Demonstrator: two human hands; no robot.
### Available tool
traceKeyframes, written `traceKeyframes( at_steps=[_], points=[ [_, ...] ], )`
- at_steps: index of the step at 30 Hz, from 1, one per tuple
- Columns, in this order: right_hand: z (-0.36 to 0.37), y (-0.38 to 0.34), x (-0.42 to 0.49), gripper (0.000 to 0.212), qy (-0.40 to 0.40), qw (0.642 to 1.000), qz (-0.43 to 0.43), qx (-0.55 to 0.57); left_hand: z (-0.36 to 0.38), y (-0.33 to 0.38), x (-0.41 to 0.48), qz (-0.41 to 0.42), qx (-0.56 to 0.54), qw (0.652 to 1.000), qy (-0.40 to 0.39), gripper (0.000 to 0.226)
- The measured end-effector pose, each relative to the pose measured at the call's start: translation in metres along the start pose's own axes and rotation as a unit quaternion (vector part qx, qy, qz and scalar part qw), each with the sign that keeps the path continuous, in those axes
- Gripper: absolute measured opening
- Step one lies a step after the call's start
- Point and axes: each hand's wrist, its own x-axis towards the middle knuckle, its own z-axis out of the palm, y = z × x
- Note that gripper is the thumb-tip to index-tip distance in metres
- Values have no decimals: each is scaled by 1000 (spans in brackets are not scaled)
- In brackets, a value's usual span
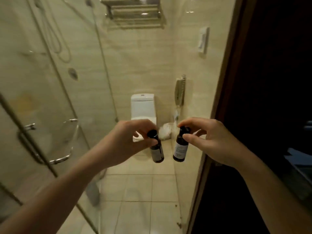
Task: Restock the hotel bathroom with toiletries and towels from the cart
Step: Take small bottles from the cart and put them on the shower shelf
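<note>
Head view: left bottle (pixel 157 153) is pinched at the neck by the left hand (pixel 128 141), base hanging down and tilted slightly right; right bottle (pixel 179 150) is pinched just under the cap by thumb and forefinger of the right hand (pixel 212 141). Both are held in mid-air, near each other but apart, over the floor (pixel 143 191) in front of the toilet (pixel 142 107). Shower glass (pixel 42 98) is seen at left, a rack (pixel 133 14) high on the back wall.
</note>
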Motion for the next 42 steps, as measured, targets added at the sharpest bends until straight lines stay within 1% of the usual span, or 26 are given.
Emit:
traceKeyframes(
  at_steps=[3,5,8,10,13,16,21,26,30,37,42],
  points=[
    [41,-25,27,24,-48,998,-43,17,-36,-26,-40,-43,23,998,31,17],
    [65,-41,45,24,-76,994,-70,29,-59,-41,-65,-67,37,996,47,21],
    [101,-65,74,24,-121,985,-114,48,-94,-59,-101,-123,54,989,66,20],
    [125,-82,94,25,-148,977,-142,60,-116,-69,-123,-155,68,982,85,24],
    [161,-107,125,26,-193,960,-189,73,-143,-84,-154,-210,91,967,114,26],
    [196,-132,158,27,-236,941,-236,57,-165,-100,-179,-270,107,946,143,19],
    [255,-174,211,25,-272,909,-306,81,-200,-124,-207,-345,126,912,183,17],
    [314,-207,262,27,-288,890,-337,105,-234,-162,-216,-406,157,874,217,16],
    [354,-227,300,25,-287,880,-365,97,-261,-200,-213,-431,180,854,229,15],
    [420,-256,350,21,-233,899,-368,43,-300,-258,-202,-448,209,833,249,17],
    [458,-274,382,22,-238,908,-341,47,-327,-303,-207,-472,226,816,248,20]
  ],
)
